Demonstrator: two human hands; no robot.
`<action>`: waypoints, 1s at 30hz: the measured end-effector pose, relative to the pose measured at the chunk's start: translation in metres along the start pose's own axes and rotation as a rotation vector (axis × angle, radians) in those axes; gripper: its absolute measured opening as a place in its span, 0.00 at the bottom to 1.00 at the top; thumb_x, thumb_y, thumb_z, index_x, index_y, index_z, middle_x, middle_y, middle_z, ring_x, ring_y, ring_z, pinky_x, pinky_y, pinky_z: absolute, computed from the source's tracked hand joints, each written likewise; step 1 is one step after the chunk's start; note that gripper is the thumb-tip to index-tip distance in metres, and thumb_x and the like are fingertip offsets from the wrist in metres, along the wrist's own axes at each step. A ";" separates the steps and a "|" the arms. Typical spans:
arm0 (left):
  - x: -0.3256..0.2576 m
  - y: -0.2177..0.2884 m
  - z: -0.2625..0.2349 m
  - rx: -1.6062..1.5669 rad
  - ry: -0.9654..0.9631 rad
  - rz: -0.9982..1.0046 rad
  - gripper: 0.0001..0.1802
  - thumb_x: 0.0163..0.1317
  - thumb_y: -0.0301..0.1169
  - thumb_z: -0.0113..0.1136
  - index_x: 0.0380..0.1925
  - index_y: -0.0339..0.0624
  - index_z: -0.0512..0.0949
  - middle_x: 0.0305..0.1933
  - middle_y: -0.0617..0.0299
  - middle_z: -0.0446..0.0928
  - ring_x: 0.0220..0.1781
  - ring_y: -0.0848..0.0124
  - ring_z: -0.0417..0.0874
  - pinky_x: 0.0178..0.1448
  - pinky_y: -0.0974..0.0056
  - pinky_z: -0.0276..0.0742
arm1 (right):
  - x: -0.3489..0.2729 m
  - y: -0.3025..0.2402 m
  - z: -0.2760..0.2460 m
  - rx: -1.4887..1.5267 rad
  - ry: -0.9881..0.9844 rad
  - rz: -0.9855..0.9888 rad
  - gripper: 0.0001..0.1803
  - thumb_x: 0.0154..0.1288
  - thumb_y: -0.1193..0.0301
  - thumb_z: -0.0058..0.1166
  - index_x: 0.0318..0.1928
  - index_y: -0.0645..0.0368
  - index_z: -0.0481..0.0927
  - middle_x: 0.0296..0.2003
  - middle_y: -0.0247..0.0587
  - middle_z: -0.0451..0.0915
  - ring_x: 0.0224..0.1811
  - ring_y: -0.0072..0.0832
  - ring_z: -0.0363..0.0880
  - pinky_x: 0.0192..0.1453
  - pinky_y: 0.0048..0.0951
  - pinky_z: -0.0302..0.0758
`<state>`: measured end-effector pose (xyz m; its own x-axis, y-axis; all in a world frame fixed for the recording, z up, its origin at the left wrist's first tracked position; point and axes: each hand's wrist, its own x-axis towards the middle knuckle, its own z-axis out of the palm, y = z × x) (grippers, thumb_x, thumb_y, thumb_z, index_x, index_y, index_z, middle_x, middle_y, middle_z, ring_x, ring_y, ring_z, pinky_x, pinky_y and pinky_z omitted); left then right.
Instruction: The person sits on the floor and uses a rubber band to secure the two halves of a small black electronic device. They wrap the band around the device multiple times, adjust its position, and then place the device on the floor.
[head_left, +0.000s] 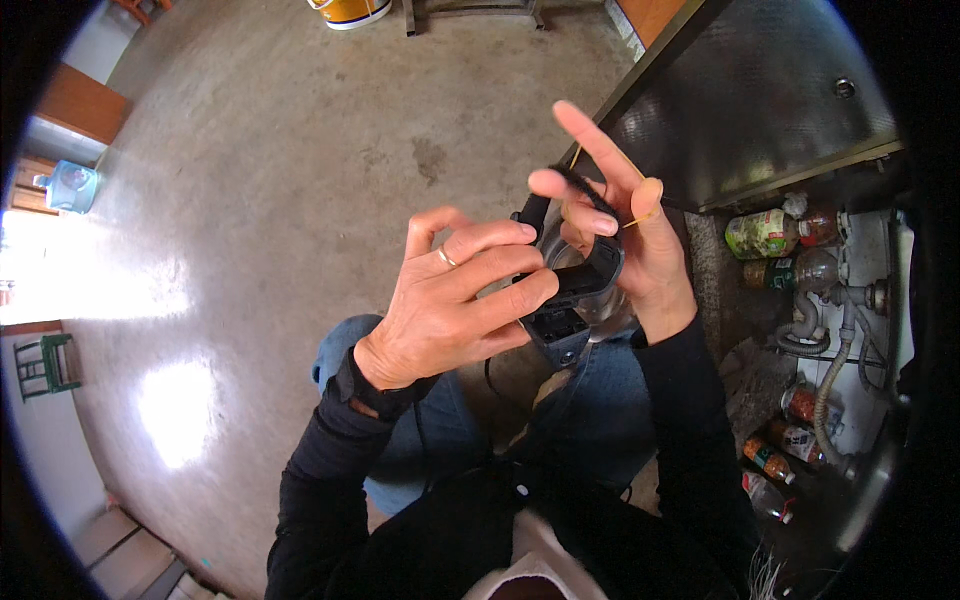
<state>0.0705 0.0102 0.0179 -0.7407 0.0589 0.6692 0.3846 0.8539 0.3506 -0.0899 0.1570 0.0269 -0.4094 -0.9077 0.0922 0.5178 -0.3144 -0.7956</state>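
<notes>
A bare grey concrete floor (330, 150) is spreading across the room, showing dark stains and catching a bright white glare at left. Along the far edge, a yellow-and-white bucket (350, 12) is standing; at left, a translucent blue water jug (72, 186) is sitting near brown wooden furniture (82, 103), and a small green stool (47, 366) is standing lower down.

At right, a dark, shiny panel (750, 100) is leaning outward beside an open recess, where plastic bottles with coloured labels (760, 234) are lying in two groups and grey ribbed pipes (838, 370) are curving between them.

Over the person's blue-jeaned knees (600, 400), a black plastic object with a clear, rounded part (556, 327) is being held in the air between both hands. The left hand (460, 295), wearing a ring, is clamping its fingers on the object's left side. The right hand (640, 235) is bearing a thin yellow band (632, 163); its index finger is pointing outward, apart from the others, which are bending near the object. Whether they are gripping it, I cannot tell.
</notes>
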 end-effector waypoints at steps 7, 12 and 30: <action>0.000 0.003 0.001 0.038 -0.085 -0.003 0.25 0.28 0.32 0.70 0.36 0.54 0.83 0.50 0.74 0.80 0.58 0.66 0.75 0.56 0.54 0.62 | -0.003 -0.015 -0.008 -0.226 -0.006 0.143 0.21 0.68 0.64 0.59 0.57 0.64 0.79 0.29 0.35 0.84 0.20 0.09 0.65 0.26 0.12 0.60; -0.002 0.001 -0.001 -0.051 -0.079 -0.080 0.30 0.27 0.26 0.71 0.41 0.50 0.82 0.51 0.71 0.79 0.51 0.65 0.77 0.50 0.61 0.69 | -0.004 -0.004 -0.011 -0.070 0.108 -0.130 0.22 0.67 0.65 0.61 0.57 0.62 0.78 0.25 0.31 0.81 0.21 0.11 0.66 0.26 0.11 0.57; -0.010 -0.011 0.015 -0.255 0.035 -0.044 0.16 0.51 0.22 0.63 0.42 0.39 0.79 0.55 0.56 0.77 0.66 0.55 0.74 0.67 0.55 0.74 | 0.028 -0.057 0.023 -0.724 0.057 0.453 0.24 0.64 0.76 0.62 0.60 0.64 0.74 0.43 0.37 0.84 0.40 0.13 0.78 0.43 0.16 0.75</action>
<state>0.0652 0.0079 -0.0028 -0.7422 0.0033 0.6702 0.4823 0.6971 0.5306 -0.1143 0.1430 0.0889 -0.3257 -0.8815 -0.3417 0.0410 0.3479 -0.9366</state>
